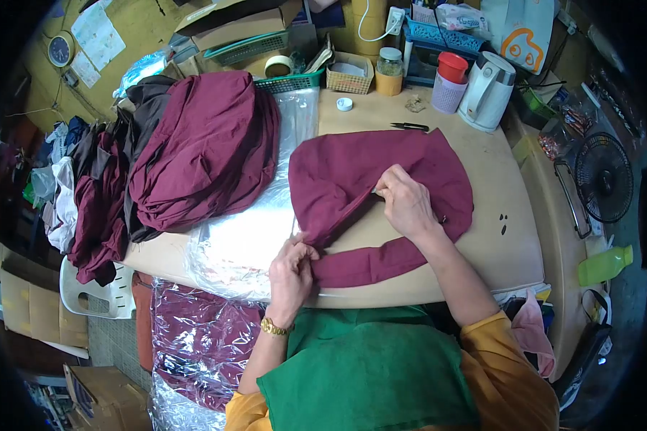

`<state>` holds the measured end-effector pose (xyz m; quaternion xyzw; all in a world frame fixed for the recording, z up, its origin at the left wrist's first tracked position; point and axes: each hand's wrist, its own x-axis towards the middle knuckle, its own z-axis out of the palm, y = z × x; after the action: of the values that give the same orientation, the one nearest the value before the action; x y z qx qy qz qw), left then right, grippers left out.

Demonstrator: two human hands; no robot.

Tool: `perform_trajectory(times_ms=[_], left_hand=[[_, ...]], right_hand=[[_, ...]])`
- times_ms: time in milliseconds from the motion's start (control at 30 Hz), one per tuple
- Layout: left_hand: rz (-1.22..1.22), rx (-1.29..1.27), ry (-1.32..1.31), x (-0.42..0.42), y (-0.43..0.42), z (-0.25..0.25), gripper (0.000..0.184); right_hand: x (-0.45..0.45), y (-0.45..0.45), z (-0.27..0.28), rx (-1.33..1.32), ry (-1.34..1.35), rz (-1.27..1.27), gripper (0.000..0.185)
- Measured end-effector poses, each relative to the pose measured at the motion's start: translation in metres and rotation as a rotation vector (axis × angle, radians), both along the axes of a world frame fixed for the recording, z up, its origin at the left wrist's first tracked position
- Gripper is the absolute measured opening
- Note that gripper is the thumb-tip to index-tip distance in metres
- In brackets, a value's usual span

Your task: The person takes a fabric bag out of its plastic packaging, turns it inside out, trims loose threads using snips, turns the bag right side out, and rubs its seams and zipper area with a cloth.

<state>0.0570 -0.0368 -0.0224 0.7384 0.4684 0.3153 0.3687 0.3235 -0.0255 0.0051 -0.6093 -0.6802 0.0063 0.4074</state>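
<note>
A maroon cloth piece [388, 154] lies folded on the tabletop in front of me, with a narrow band curving along its near side. My left hand [292, 269] is closed on its lower left corner, where the band meets the body. Farther up, my right hand [404, 200] pinches the cloth at the edge of a fold; a tiny pale spot shows at the fingertips, too small to name. Beyond the cloth's top edge rests a pair of black thread snips [410, 126].
A tall maroon cloth pile [201, 144] stands left, beside clear plastic bags [237, 244]. At the back are a white kettle [487, 90], a red cup [451, 67], a jar [389, 72] and baskets [350, 74]. Plastic-wrapped maroon cloth [205, 337] sits below the table edge.
</note>
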Motion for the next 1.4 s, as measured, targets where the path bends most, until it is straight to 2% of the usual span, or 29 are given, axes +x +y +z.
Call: perform_trajectory(times_ms=[33, 67, 133, 167, 200, 267, 300, 367, 400, 467, 533, 600, 633, 667, 733, 767, 833, 933, 967, 1000, 1233, 1300, 1333, 1400], left_hand=[[-0.043, -0.198, -0.038, 0.000, -0.003, 0.001, 0.027], [-0.042, -0.200, -0.037, 0.003, -0.007, -0.008, 0.027], [-0.115, -0.313, -0.586, 0.009, -0.012, -0.023, 0.043], [-0.137, -0.384, -0.572, 0.006, -0.012, -0.020, 0.056], [-0.131, -0.388, -0.575, 0.007, -0.011, -0.023, 0.056], [-0.081, -0.650, -0.856, 0.008, -0.009, -0.030, 0.055], [-0.074, -0.648, -0.858, 0.008, -0.008, -0.031, 0.055], [-0.068, -0.764, -0.989, 0.012, -0.009, -0.035, 0.058], [-0.066, -0.768, -0.989, 0.014, -0.011, -0.033, 0.058], [-0.035, -0.656, -0.916, 0.022, -0.016, -0.026, 0.066], [-0.072, -0.640, -0.877, 0.023, -0.017, -0.026, 0.070], [-0.130, -0.676, -0.968, 0.022, -0.016, -0.015, 0.070], [-0.129, -0.652, -0.958, 0.022, -0.011, -0.026, 0.060], [-0.130, -0.654, -0.954, 0.024, -0.012, -0.028, 0.060], [-0.002, -0.576, -0.788, 0.035, -0.011, -0.022, 0.055], [0.042, -0.526, -0.626, 0.033, -0.003, -0.034, 0.055], [0.067, -0.523, -0.673, 0.038, 0.000, -0.037, 0.054], [0.079, -0.548, -0.714, 0.041, -0.001, -0.038, 0.050], [0.080, -0.471, -0.702, 0.042, -0.002, -0.046, 0.049], [0.078, -0.395, -0.688, 0.044, -0.003, -0.049, 0.048], [0.041, -0.316, -0.543, 0.041, -0.003, -0.052, 0.052], [0.069, -0.097, -0.549, 0.047, -0.005, -0.050, 0.053], [0.071, -0.101, -0.547, 0.045, -0.005, -0.048, 0.053], [0.025, -0.336, -0.655, 0.042, -0.005, -0.043, 0.054]], right_hand=[[0.003, 0.007, -0.009, -0.016, -0.031, -0.017, 0.006], [0.005, 0.013, -0.019, -0.032, -0.064, -0.033, 0.006], [0.004, 0.025, -0.043, -0.059, -0.067, -0.010, 0.006], [0.006, 0.029, -0.053, -0.086, -0.071, 0.012, 0.005], [0.006, 0.029, -0.048, -0.091, -0.072, 0.017, 0.005], [0.004, 0.027, -0.024, -0.185, -0.091, 0.010, 0.004], [-0.002, 0.022, -0.008, -0.186, -0.091, 0.017, 0.004], [-0.025, 0.006, 0.015, 0.036, -0.175, 0.050, 0.003], [-0.037, -0.001, 0.011, 0.038, -0.142, 0.132, 0.002], [-0.068, -0.017, -0.010, -0.068, 0.099, 0.392, 0.002], [-0.084, -0.017, -0.040, -0.145, 0.203, 0.380, 0.002], [-0.077, -0.006, -0.043, -0.174, 0.216, 0.318, 0.002], [-0.075, -0.002, -0.042, -0.199, 0.234, 0.256, 0.003], [-0.074, -0.002, -0.042, -0.198, 0.237, 0.253, 0.003], [-0.067, 0.000, -0.041, -0.308, 0.249, 0.304, 0.004], [-0.062, 0.001, -0.042, -0.309, 0.247, 0.300, 0.004], [-0.053, 0.003, -0.041, -0.410, 0.498, 0.357, 0.009], [-0.054, -0.011, -0.020, -0.377, 0.510, 0.213, 0.013], [-0.061, -0.018, -0.019, -0.315, 0.442, 0.279, 0.012], [-0.070, -0.024, -0.025, -0.219, 0.266, 0.317, 0.009], [-0.077, -0.012, -0.040, -0.130, 0.195, 0.264, 0.002], [-0.086, -0.024, -0.044, -0.119, 0.167, 0.345, 0.003], [-0.086, -0.022, -0.045, -0.123, 0.169, 0.346, 0.003], [-0.080, -0.016, -0.045, -0.181, 0.198, 0.273, 0.003]])
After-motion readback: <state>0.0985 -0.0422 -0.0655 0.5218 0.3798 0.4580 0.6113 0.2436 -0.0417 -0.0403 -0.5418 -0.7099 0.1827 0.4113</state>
